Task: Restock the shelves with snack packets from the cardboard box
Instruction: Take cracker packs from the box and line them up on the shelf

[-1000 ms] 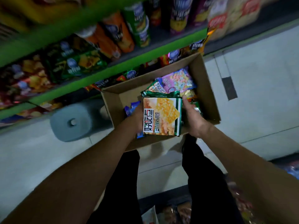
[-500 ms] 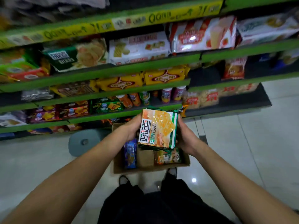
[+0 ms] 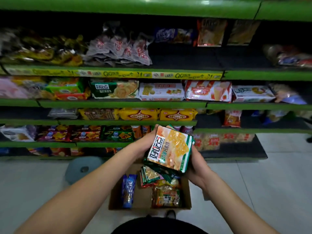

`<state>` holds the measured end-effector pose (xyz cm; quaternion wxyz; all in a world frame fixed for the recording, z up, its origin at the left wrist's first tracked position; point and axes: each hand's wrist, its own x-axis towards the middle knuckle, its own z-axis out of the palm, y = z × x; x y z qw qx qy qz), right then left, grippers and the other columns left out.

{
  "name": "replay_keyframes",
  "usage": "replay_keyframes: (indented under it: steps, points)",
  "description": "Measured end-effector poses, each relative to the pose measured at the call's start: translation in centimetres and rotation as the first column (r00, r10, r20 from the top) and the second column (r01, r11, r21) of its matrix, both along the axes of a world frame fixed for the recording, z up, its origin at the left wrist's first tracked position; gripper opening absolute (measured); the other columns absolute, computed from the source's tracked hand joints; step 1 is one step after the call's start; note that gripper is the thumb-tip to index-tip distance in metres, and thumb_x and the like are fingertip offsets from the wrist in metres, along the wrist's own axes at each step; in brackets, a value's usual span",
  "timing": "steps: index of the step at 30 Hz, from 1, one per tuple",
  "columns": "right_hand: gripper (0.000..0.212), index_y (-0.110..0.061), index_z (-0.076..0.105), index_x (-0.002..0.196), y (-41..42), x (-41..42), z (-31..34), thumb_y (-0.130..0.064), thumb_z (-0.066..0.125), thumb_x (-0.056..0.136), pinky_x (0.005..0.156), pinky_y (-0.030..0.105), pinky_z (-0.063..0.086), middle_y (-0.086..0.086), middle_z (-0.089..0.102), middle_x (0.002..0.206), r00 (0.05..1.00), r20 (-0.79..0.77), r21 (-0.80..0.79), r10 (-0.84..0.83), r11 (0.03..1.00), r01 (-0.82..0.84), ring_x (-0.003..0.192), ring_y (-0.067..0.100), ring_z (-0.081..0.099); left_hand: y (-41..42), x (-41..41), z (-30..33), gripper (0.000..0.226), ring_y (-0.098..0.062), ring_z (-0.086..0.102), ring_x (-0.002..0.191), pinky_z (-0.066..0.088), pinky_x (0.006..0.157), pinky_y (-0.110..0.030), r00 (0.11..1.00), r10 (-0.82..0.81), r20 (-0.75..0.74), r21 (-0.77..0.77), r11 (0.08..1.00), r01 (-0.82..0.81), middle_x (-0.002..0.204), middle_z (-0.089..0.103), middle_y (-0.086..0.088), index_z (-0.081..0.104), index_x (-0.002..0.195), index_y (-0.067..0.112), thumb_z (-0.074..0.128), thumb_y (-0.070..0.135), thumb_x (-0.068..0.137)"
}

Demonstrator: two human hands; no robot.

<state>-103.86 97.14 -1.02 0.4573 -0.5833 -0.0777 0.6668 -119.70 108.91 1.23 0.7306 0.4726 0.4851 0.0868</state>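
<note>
I hold a stack of cracker packets between both hands above the open cardboard box on the tiled floor, facing the green shelves of a snack aisle. My left hand grips the stack's left edge, thumb over its upper corner; my right hand cups the right side and the underside, fingers curled round the lower packets. The top packet shows an orange cracker picture with a green border, and the stack is tilted, its top leaning to the right. In the box beneath it lie a blue packet at the left, a few green-edged packets in the middle and an orange-and-green packet at the right; much of the box bottom shows bare cardboard. Just left of the box stands a round grey stool. The shelves ahead carry rows of goods: yellow biscuit packs on the tier level with my hands' upper edge, a green cracker pack and a red-and-white wafer pack one tier higher, and grey bags with red lettering above a yellow price strip. The shelf space to the right of the grey bags is dark and mostly bare.
</note>
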Motion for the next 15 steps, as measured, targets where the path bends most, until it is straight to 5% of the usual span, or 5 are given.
replay_keyframes:
  steps: [6,12,15]
  points:
    - [0.058,-0.02,0.071,0.116,-0.5,-1.6,2.9,-0.067,0.044,0.093,0.095,0.051,0.051,0.014,0.072,0.117,0.996,0.064,0.081,-0.057,0.995,0.052,0.113,0.036,0.065,1.2,-1.0,3.2,0.066,-0.023,0.073,0.097,0.057,0.087,-0.037,0.996,-0.081,0.046,0.023,0.997,0.08,0.107,0.075,-0.009,0.06,0.127,0.018,0.023,0.065,0.099]
    - [0.055,-0.021,0.073,0.112,0.7,-0.6,6.5,-0.065,0.048,0.091,0.064,0.036,0.057,0.011,0.075,0.109,0.995,0.093,0.145,-0.032,0.989,0.018,0.096,0.03,0.073,3.2,-0.6,5.7,0.065,-0.026,0.071,0.103,0.049,0.102,-0.049,0.998,-0.011,0.068,0.052,0.999,0.008,0.108,0.075,-0.009,0.068,0.116,0.019,0.029,0.066,0.098]
    - [0.051,-0.023,0.073,0.113,1.9,0.8,9.0,-0.063,0.049,0.092,0.068,0.041,0.06,0.008,0.076,0.109,0.987,0.158,0.182,-0.032,0.983,0.002,0.094,0.027,0.074,4.3,0.0,8.4,0.065,-0.029,0.067,0.11,0.044,0.107,-0.05,0.999,-0.014,0.038,0.099,0.995,0.01,0.109,0.075,-0.006,0.077,0.099,0.024,0.035,0.074,0.092]
